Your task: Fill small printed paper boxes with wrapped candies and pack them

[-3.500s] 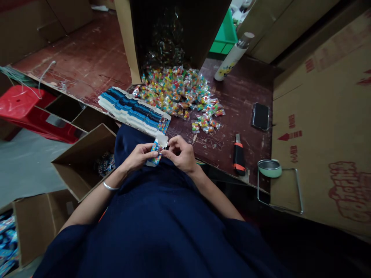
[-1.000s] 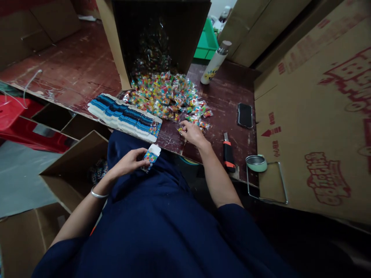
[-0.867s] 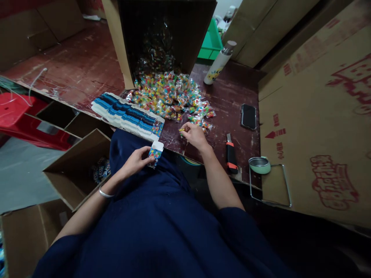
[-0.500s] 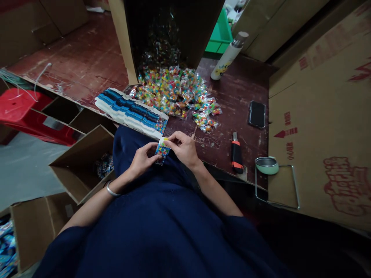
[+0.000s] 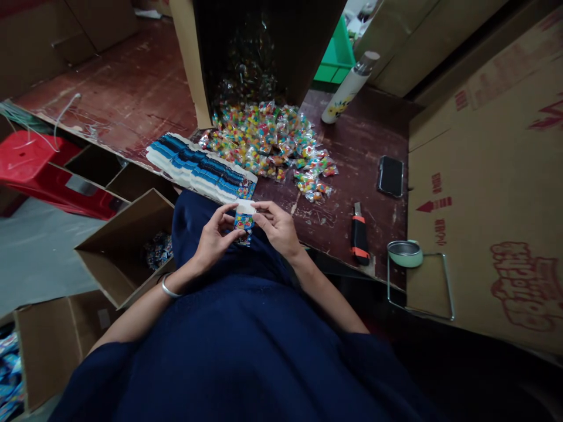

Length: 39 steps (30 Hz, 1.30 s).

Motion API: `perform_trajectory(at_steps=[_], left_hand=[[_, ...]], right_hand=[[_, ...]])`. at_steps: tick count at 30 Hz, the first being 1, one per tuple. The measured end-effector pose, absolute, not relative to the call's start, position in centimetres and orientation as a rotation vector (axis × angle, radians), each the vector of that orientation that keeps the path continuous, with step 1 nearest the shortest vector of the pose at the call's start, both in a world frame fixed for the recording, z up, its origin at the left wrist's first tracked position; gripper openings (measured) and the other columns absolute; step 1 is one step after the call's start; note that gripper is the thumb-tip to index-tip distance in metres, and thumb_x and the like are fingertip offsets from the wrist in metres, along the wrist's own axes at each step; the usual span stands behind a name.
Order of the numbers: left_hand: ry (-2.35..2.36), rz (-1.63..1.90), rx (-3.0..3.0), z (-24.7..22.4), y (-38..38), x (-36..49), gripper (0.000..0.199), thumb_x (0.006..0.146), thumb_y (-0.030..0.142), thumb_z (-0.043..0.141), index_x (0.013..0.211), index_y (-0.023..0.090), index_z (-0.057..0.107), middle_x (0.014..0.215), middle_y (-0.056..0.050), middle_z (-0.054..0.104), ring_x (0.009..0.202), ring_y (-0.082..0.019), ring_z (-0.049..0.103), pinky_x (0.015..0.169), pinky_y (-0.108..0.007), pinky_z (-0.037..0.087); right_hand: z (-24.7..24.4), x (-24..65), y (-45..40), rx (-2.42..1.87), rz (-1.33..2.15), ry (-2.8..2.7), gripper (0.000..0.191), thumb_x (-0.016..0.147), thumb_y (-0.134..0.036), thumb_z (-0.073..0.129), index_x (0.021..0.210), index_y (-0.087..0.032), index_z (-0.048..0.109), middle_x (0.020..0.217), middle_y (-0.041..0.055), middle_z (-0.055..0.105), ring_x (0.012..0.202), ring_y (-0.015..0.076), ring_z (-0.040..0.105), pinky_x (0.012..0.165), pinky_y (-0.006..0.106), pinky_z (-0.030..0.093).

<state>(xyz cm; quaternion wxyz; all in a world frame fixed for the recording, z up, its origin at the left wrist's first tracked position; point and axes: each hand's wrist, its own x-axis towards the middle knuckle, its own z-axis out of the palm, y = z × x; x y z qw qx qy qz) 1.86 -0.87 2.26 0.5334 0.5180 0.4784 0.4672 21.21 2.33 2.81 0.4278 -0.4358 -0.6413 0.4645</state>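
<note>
A small blue printed box (image 5: 243, 221) with a white flap at its top is held between both hands above my lap. My left hand (image 5: 216, 237) pinches its left side, thumb near the lower front. On the right edge and by the flap are the fingers of my right hand (image 5: 278, 227). Just beyond lies a row of overlapping flat blue and white boxes (image 5: 197, 167) along the table edge. Behind that row spreads a pile of clear bags of colourful candy (image 5: 264, 138), spilling from a dark open carton (image 5: 200, 88).
On the red-brown table (image 5: 352, 158) are a white bottle (image 5: 349, 88), a phone (image 5: 390, 176) and an orange-black cutter (image 5: 359, 237). A green cup (image 5: 404, 255) hangs at the right edge. Open cartons (image 5: 127, 252) and a red stool (image 5: 30, 164) stand left.
The yellow candy bag seen at the box's top no longer shows, and the white flap is now in view. My right hand has shifted slightly, with its fingers at the flap.
</note>
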Motion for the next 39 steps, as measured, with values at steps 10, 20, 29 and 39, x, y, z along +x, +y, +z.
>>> perform_trajectory(at_steps=[10, 20, 29, 39], left_hand=[[1.010, 1.078, 1.092, 1.5, -1.1, 2.5, 0.056, 0.072, 0.041, 0.090, 0.109, 0.020, 0.053, 0.100, -0.001, 0.068, 0.079, -0.015, 0.071, 0.075, -0.028, 0.061], [1.123, 1.027, 1.240, 1.7, -1.5, 1.9, 0.059, 0.079, 0.033, 0.082, 0.127, 0.025, 0.048, 0.110, -0.003, 0.066, 0.075, -0.014, 0.075, 0.073, -0.027, 0.061], [1.035, 0.979, 1.201, 2.4, -1.4, 1.3, 0.058, 0.079, 0.035, 0.084, 0.131, 0.022, 0.061, 0.113, -0.005, 0.066, 0.078, -0.015, 0.075, 0.073, -0.027, 0.064], [1.080, 0.910, 1.305, 3.0, -1.0, 0.2, 0.055, 0.079, 0.028, 0.083, 0.131, 0.020, 0.066, 0.119, -0.008, 0.069, 0.084, -0.017, 0.076, 0.081, -0.029, 0.064]], right_hand=[[1.4, 19.6, 0.7, -1.059, 0.983, -1.461, 0.016, 0.094, -0.041, 0.072, 0.092, -0.025, 0.072, 0.112, 0.0069, 0.075, 0.104, 0.0223, 0.073, 0.094, 0.037, 0.058], [2.8, 20.0, 2.6, -1.135, 1.294, -1.366, 0.038, 0.075, -0.057, 0.086, 0.082, -0.022, 0.072, 0.085, 0.0027, 0.075, 0.077, 0.0191, 0.070, 0.075, 0.034, 0.058], [3.6, 20.1, 2.6, -1.100, 1.263, -1.434, 0.039, 0.082, -0.057, 0.079, 0.068, -0.023, 0.068, 0.085, 0.0033, 0.075, 0.078, 0.0194, 0.068, 0.074, 0.034, 0.056], [2.8, 20.5, 2.9, -1.080, 1.389, -1.439, 0.027, 0.078, -0.048, 0.084, 0.075, -0.022, 0.076, 0.090, 0.0052, 0.080, 0.086, 0.0221, 0.074, 0.082, 0.037, 0.059]])
